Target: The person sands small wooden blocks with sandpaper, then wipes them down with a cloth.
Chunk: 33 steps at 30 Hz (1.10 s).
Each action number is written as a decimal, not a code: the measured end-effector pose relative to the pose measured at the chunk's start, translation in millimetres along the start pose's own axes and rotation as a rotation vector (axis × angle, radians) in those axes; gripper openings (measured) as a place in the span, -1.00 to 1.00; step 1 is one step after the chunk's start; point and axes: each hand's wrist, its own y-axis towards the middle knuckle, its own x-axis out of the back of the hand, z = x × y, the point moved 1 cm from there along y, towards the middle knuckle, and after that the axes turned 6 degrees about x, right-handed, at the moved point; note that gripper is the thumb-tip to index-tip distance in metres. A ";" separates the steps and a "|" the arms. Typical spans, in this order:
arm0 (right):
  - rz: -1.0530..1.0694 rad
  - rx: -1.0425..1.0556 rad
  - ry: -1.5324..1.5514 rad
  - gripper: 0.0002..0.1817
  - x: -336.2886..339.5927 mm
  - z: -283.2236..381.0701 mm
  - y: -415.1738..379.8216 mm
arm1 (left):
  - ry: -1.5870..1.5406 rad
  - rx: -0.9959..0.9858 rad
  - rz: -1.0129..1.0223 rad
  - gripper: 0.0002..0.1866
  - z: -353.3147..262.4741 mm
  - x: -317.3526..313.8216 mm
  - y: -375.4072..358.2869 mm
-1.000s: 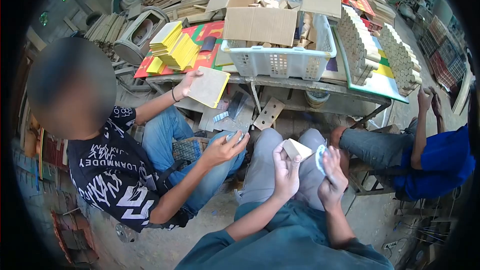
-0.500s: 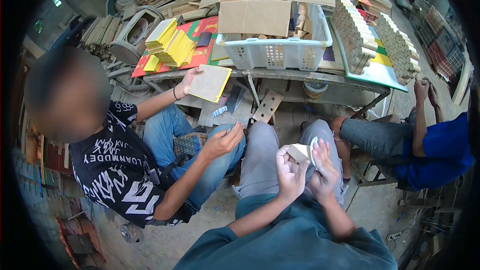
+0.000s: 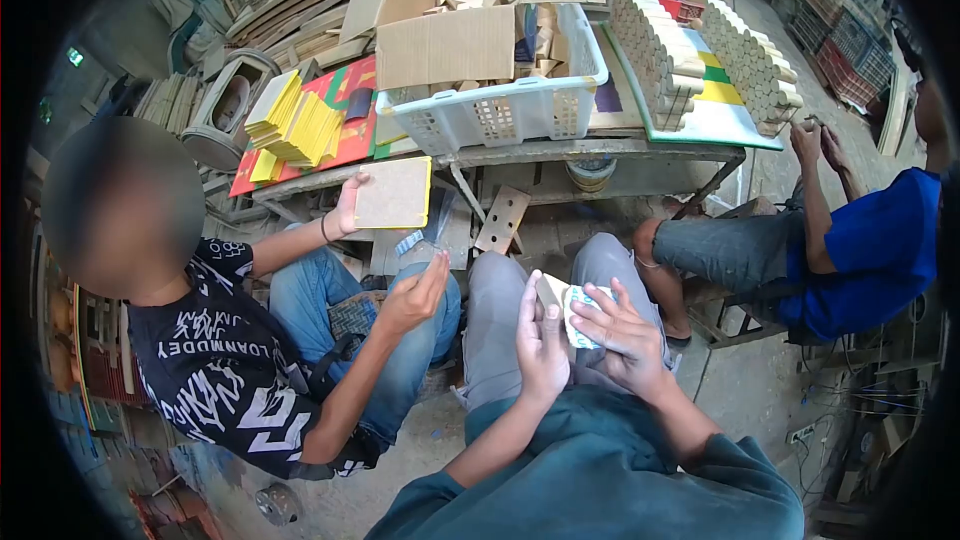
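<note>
My left hand grips a small pale wooden block, its thumb along the near side. Against the right side of that block lies a piece of sandpaper with a white, blue-printed back. My right hand holds the sandpaper there, fingers laid across its back. Both hands are above my lap. Part of the block is hidden behind the sandpaper and fingers.
At left, a co-worker holds a yellow-edged board. A white plastic basket with a cardboard box and wooden pieces stands on the bench ahead, beside stacked wooden cylinders. Another person in a blue shirt sits at right.
My hands have shifted left and slightly down. My right fingers now lie across the sandpaper, whose printed back faces me. The block has tilted, and the whole view has swung right.
</note>
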 end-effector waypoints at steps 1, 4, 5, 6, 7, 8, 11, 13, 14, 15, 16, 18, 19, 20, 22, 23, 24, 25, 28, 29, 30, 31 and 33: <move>0.028 -0.016 0.006 -0.39 1.8 5.9 1.2 | 0.027 -0.005 0.027 -0.45 0.0 1.7 0.0; 0.072 -0.044 0.023 -0.35 8.6 12.9 5.8 | 0.182 -0.078 0.100 -0.44 -4.8 5.7 0.1; 0.082 -0.024 0.046 -0.34 10.9 8.3 6.4 | 0.238 -0.097 0.182 -0.42 -3.2 7.4 -1.0; 0.093 -0.004 0.069 -0.32 14.3 4.2 7.4 | 0.237 -0.099 0.185 -0.42 -3.1 10.8 -3.7; 0.122 -0.005 0.123 -0.29 18.7 1.4 9.9 | 0.122 0.045 0.275 -0.39 -2.2 14.7 -7.5; 0.121 -0.005 0.123 -0.29 23.3 -2.3 12.7 | 0.008 0.190 0.362 -0.36 -0.2 17.2 -10.5; 0.196 -0.017 0.011 -0.26 30.9 -8.5 18.3 | -0.098 0.236 0.365 -0.37 0.8 19.0 -12.9; 0.251 0.065 0.077 -0.25 26.9 -1.4 10.3 | -0.288 0.309 0.329 -0.39 1.3 18.6 -10.9; 0.312 0.149 0.146 -0.25 24.3 2.6 7.9 | -0.287 0.310 0.336 -0.39 0.6 19.3 -9.1; 0.315 0.174 0.119 -0.26 22.2 8.3 8.6 | -0.318 0.360 0.331 -0.40 -0.3 22.5 -9.8; 0.310 0.165 0.119 -0.26 22.5 1.1 8.4 | -0.347 0.414 0.324 -0.42 -1.1 26.7 -11.8; 0.229 0.132 -0.089 -0.27 27.7 -23.1 12.5 | -0.439 0.422 0.423 -0.45 3.2 35.1 -15.5; 0.205 0.159 -0.118 -0.31 27.0 -26.0 15.0 | -0.470 0.441 0.458 -0.47 4.2 35.1 -14.9; 0.203 0.160 -0.124 -0.31 26.1 -19.9 13.7 | -0.497 0.453 0.499 -0.48 5.0 33.8 -12.4; 0.332 0.246 0.193 -0.34 22.6 0.6 9.5 | -0.407 0.455 0.278 -0.48 0.5 30.8 -15.1; 0.328 0.298 0.190 -0.37 22.2 2.8 11.0 | -0.376 0.467 0.260 -0.49 -6.0 27.5 -16.0; 0.324 0.291 0.193 -0.37 22.8 -4.9 14.6 | -0.347 0.480 0.242 -0.50 -9.2 27.4 -16.9; 0.279 0.290 0.101 -0.39 26.1 -17.2 19.3 | -0.649 0.507 0.473 -0.50 0.9 37.4 -13.8; 0.241 0.280 0.022 -0.45 30.0 -14.6 18.7 | -0.493 0.504 0.279 -0.49 -7.7 28.7 -13.5; 0.295 0.358 0.126 -0.46 31.1 -7.9 20.5 | -0.377 0.573 0.314 -0.49 -18.8 24.0 -9.7; 0.350 0.427 0.240 -0.47 31.3 -2.1 17.7 | -0.377 0.591 0.300 -0.49 -18.1 23.4 -6.7; 0.327 0.417 0.192 -0.51 34.3 -7.5 19.7 | -0.475 0.578 0.315 -0.49 -15.6 24.3 -7.4; 0.256 0.402 0.007 -0.52 38.3 -25.5 32.8 | -0.697 0.548 0.518 -0.48 -8.1 25.0 2.5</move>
